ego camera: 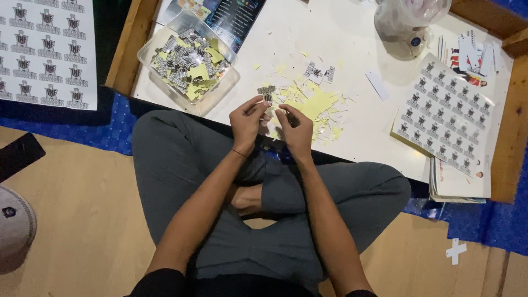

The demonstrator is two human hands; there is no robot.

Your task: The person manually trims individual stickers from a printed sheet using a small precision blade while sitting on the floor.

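I sit cross-legged at a low white table (352, 126). My left hand (247, 118) pinches a small black-and-white cut-out sticker (267, 92) at its lower edge, holding it upright over the table's near edge. My right hand (296, 129) is close beside it, fingers curled toward the sticker's backing; whether it holds anything is hard to tell. Just beyond my hands lies a pile of yellow backing scraps (313, 104). Two more small stickers (320, 72) lie on the table further back.
A clear plastic tray (165, 41) at the left holds several stickers and yellow scraps. Printed sticker sheets (445, 115) are stacked at the right, another sheet (47, 49) lies far left. A plastic bag (410, 22) sits at the back. A cap (14, 225) rests on the wooden floor.
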